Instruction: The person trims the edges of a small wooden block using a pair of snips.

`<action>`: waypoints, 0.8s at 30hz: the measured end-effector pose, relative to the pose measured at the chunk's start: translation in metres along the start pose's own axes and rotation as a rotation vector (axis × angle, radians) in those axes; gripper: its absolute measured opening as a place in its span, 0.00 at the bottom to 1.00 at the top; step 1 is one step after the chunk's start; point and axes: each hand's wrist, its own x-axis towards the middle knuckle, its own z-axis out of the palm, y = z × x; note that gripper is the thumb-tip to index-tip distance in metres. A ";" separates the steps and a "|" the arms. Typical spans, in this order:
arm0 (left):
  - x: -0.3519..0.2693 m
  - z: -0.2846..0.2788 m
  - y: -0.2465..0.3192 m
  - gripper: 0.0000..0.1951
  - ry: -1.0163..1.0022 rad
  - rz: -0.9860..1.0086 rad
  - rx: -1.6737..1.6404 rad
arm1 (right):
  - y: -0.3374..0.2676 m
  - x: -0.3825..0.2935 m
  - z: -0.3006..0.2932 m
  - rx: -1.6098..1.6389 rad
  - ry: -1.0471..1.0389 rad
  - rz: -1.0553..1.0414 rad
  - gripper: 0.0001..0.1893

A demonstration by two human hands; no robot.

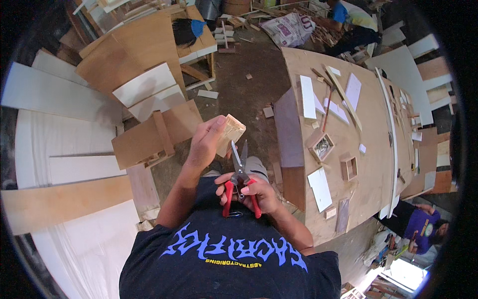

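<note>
In front of my chest, my left hand (pixel 207 140) grips a short block of wood (pixel 233 130) with a rough, splintered end, the thumb along its upper face. My right hand (pixel 257 192) holds a pair of spring-loaded snips (pixel 240 168) by their red handles. The blades point away from me and are spread apart, their tips just beside the lower right edge of the block. Whether a blade touches the wood cannot be told. A small wire latch hangs at the handle ends. The far fingers of my left hand are mostly hidden behind the block.
At the right a plywood-topped workbench (pixel 295 127) bears white board offcuts (pixel 308 97), wooden strips and a small wooden box (pixel 321 147) with metal pieces. Boards and a brown panel (pixel 142 147) stand at the left. One person (pixel 351 22) crouches beyond the bench; another (pixel 422 228) is at the lower right.
</note>
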 end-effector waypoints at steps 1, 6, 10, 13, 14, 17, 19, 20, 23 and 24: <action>-0.001 -0.002 0.000 0.26 0.001 -0.008 -0.003 | 0.004 0.001 0.000 0.007 0.001 0.006 0.39; -0.006 -0.004 0.002 0.25 0.030 -0.023 -0.050 | 0.007 0.007 0.007 0.048 0.012 0.000 0.39; -0.008 -0.007 0.010 0.25 0.013 -0.028 -0.033 | 0.014 0.014 0.010 0.015 0.032 -0.045 0.37; -0.009 -0.013 0.005 0.24 -0.013 0.033 0.073 | 0.023 0.013 0.012 0.050 0.073 -0.039 0.35; -0.010 -0.016 0.002 0.24 -0.027 0.065 0.120 | 0.022 0.015 0.013 0.084 0.071 -0.055 0.33; -0.012 -0.019 0.003 0.24 -0.045 0.029 0.025 | 0.024 0.015 0.012 0.028 0.049 -0.038 0.32; -0.009 -0.023 0.004 0.24 -0.078 0.049 0.072 | 0.023 0.015 0.016 0.029 0.052 -0.041 0.31; -0.007 -0.026 0.004 0.24 -0.096 0.059 0.096 | 0.023 0.016 0.016 0.033 0.053 -0.042 0.30; -0.005 -0.029 0.009 0.24 -0.152 0.048 0.145 | 0.019 0.017 0.016 0.029 0.036 -0.042 0.27; -0.004 -0.029 0.010 0.24 -0.165 0.048 0.158 | 0.019 0.017 0.017 0.029 0.029 -0.040 0.25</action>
